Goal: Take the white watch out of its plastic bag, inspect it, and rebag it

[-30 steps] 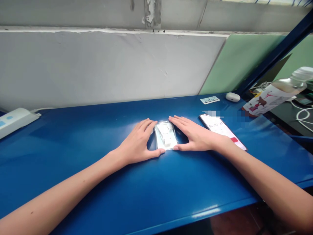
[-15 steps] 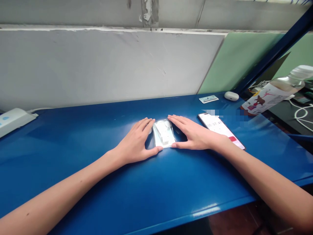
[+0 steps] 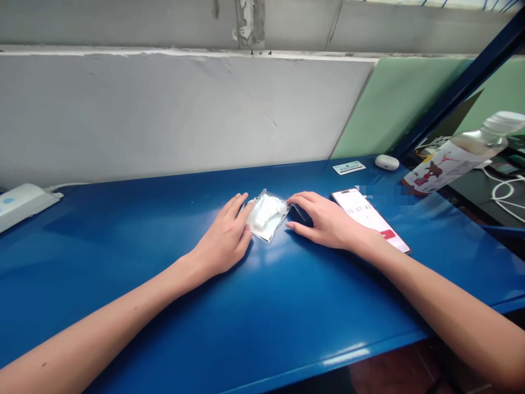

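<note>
A small clear plastic packet (image 3: 268, 214) with something white inside lies turned on the blue table, one corner pointing toward me. My left hand (image 3: 225, 235) rests at its left side, fingers stretched out, with the index fingertip and thumb at the packet's edge. On the other side, my right hand (image 3: 322, 219) has its fingers curved and the thumb held apart. Its fingertips are at the packet's right corner, while the thumb tip is off the plastic. What exactly the white content is, I cannot make out.
Beside my right hand lies a phone (image 3: 369, 219) showing a running timer. Behind it are a card (image 3: 348, 167) and a white earbud case (image 3: 386, 162). A drink bottle (image 3: 455, 156) stands at the right, and a white power strip (image 3: 27, 203) sits far left.
The packet has turned, from lying square between my hands to standing cornerwise. My left thumb has drawn back from its near edge toward the left, and my right fingers have curled more.
</note>
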Demonstrator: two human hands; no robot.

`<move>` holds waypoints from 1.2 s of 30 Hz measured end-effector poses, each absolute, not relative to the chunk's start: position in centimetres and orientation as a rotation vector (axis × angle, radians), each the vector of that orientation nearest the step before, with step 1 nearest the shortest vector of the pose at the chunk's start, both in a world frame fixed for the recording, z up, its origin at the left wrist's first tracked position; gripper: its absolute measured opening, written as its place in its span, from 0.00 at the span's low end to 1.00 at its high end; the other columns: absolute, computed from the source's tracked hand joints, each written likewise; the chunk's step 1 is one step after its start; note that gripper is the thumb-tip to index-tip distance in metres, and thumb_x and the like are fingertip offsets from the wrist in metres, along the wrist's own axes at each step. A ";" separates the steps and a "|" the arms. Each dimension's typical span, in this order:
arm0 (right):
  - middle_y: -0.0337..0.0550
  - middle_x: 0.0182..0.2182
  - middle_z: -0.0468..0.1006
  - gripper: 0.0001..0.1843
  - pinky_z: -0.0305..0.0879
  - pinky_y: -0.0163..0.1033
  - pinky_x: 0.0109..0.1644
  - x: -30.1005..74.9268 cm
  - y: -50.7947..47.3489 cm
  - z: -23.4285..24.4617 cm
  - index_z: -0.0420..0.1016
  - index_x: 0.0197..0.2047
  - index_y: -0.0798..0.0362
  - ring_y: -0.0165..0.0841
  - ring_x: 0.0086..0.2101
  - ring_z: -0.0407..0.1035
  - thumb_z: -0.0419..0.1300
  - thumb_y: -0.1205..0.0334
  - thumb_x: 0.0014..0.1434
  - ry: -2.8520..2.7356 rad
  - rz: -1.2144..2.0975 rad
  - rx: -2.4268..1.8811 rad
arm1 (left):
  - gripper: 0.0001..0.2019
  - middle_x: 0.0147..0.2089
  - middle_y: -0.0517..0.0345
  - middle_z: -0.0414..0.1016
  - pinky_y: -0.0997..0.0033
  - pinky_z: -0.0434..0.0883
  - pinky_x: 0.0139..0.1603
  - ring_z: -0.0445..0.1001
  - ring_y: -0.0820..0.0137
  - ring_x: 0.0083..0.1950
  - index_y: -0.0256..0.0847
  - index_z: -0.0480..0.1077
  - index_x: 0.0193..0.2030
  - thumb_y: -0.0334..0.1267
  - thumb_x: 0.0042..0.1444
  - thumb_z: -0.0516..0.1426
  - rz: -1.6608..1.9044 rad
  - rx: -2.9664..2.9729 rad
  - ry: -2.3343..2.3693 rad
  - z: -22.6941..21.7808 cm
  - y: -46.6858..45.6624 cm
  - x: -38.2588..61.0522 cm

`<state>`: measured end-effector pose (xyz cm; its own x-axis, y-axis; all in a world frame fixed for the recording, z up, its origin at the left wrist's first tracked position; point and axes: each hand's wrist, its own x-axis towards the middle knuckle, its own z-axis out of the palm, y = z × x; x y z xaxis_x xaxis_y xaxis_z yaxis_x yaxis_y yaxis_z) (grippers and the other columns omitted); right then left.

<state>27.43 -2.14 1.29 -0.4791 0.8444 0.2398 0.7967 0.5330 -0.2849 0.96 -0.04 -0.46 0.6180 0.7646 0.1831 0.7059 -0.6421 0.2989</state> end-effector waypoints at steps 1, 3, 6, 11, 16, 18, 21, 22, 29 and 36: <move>0.58 0.51 0.78 0.23 0.71 0.52 0.55 27.4 -2.2 1.3 0.73 0.55 0.58 0.48 0.51 0.72 0.55 0.50 0.66 -2.405 0.186 -1.349 | 0.26 0.74 0.34 0.52 0.43 0.55 0.72 0.47 0.50 0.76 0.28 0.59 0.68 0.39 0.69 0.41 0.450 2.638 1.242 -0.5 0.0 1.0; 0.54 0.45 0.81 0.18 0.72 0.50 0.49 27.2 -2.3 1.4 0.76 0.51 0.56 0.46 0.45 0.75 0.55 0.53 0.67 -2.378 0.198 -1.332 | 0.26 0.73 0.35 0.54 0.42 0.54 0.72 0.46 0.49 0.76 0.30 0.61 0.68 0.44 0.69 0.43 0.451 2.635 1.270 -0.5 0.0 1.0; 0.50 0.41 0.81 0.14 0.72 0.47 0.46 27.1 -2.4 1.6 0.77 0.48 0.53 0.42 0.41 0.76 0.55 0.56 0.67 -2.395 0.273 -1.274 | 0.32 0.73 0.35 0.55 0.41 0.54 0.71 0.45 0.46 0.76 0.32 0.60 0.69 0.54 0.66 0.51 0.431 2.650 1.236 -0.5 0.1 0.9; 0.57 0.54 0.75 0.26 0.70 0.53 0.56 27.3 -2.4 1.8 0.70 0.60 0.55 0.48 0.54 0.70 0.59 0.50 0.64 -2.432 0.226 -1.234 | 0.35 0.74 0.40 0.54 0.39 0.53 0.71 0.44 0.45 0.76 0.40 0.57 0.72 0.57 0.64 0.53 0.414 2.651 1.173 -0.5 0.2 0.7; 0.62 0.68 0.61 0.38 0.58 0.59 0.68 27.9 -2.1 1.5 0.62 0.68 0.59 0.52 0.67 0.54 0.56 0.42 0.64 -2.553 0.237 -1.264 | 0.36 0.74 0.38 0.54 0.37 0.53 0.70 0.44 0.43 0.76 0.40 0.56 0.72 0.59 0.63 0.52 0.366 2.664 1.172 -0.5 0.3 0.7; 0.61 0.69 0.59 0.38 0.57 0.60 0.68 28.0 -2.1 1.5 0.62 0.68 0.58 0.53 0.68 0.52 0.55 0.40 0.64 -2.561 0.271 -1.292 | 0.37 0.73 0.36 0.54 0.37 0.53 0.70 0.45 0.43 0.76 0.38 0.57 0.72 0.60 0.63 0.53 0.350 2.661 1.186 -0.5 0.3 0.7; 0.61 0.69 0.59 0.38 0.57 0.60 0.68 28.0 -2.1 1.6 0.63 0.68 0.57 0.53 0.68 0.53 0.56 0.40 0.64 -2.549 0.312 -1.321 | 0.39 0.72 0.34 0.56 0.39 0.53 0.71 0.47 0.44 0.76 0.32 0.59 0.70 0.60 0.61 0.54 0.365 2.652 1.210 -0.4 0.3 0.8; 0.61 0.69 0.60 0.38 0.57 0.60 0.68 28.0 -2.1 1.6 0.63 0.68 0.57 0.53 0.68 0.53 0.56 0.40 0.64 -2.544 0.322 -1.328 | 0.39 0.72 0.33 0.57 0.40 0.54 0.71 0.47 0.44 0.75 0.31 0.59 0.69 0.60 0.61 0.54 0.370 2.648 1.216 -0.4 0.3 0.8; 0.60 0.67 0.63 0.37 0.57 0.61 0.68 28.1 -1.9 1.6 0.64 0.67 0.55 0.53 0.67 0.54 0.58 0.41 0.63 -2.540 0.347 -1.341 | 0.40 0.71 0.35 0.58 0.40 0.55 0.71 0.47 0.44 0.75 0.33 0.61 0.68 0.62 0.59 0.55 0.402 2.627 1.207 -0.6 0.4 0.8; 0.57 0.68 0.63 0.39 0.56 0.60 0.69 28.2 -2.0 1.3 0.60 0.69 0.57 0.52 0.70 0.48 0.57 0.41 0.63 -2.518 0.468 -1.339 | 0.39 0.71 0.35 0.60 0.39 0.55 0.70 0.49 0.43 0.75 0.34 0.62 0.68 0.61 0.58 0.58 0.444 2.618 1.193 -0.8 0.5 0.6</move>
